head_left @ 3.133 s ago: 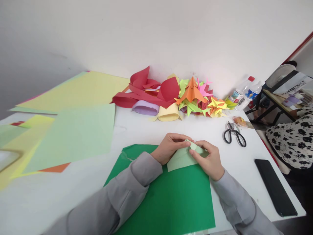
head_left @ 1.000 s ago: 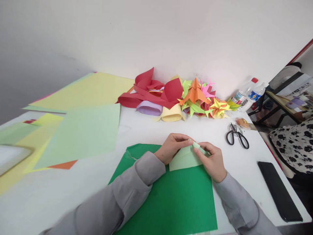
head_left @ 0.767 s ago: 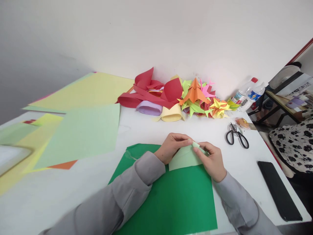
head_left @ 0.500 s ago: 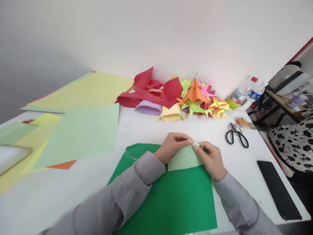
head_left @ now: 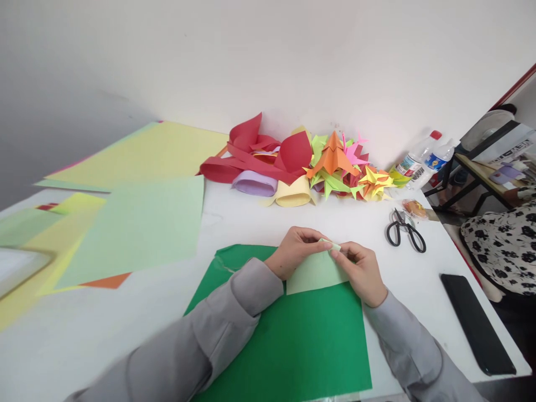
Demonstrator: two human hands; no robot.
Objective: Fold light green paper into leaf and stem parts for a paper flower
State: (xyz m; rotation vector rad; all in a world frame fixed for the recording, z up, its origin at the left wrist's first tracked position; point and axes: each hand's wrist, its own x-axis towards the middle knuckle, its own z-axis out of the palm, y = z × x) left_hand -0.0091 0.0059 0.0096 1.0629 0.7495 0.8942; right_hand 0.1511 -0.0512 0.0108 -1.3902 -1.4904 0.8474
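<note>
Left hand (head_left: 295,254) and right hand (head_left: 363,273) pinching the top edge of a pale green paper (head_left: 315,276)

Thumbs and fingertips hide most of the fold, which looks like a narrow strip turned over, though I can't be sure; the paper's lower part lies over a dark green sheet (head_left: 305,340), its right corner covered by the right hand. The left sleeve (head_left: 234,310) hides much of the sheet's left side, and the sheet's near end runs out of view. Behind, the coloured paper shapes (head_left: 334,156) overlap too closely to count, beside two bottles (head_left: 408,166). A blurred white thing (head_left: 19,269) is cut off at the left, and a person in flowered clothing (head_left: 500,248) shows only in part at the right
</note>
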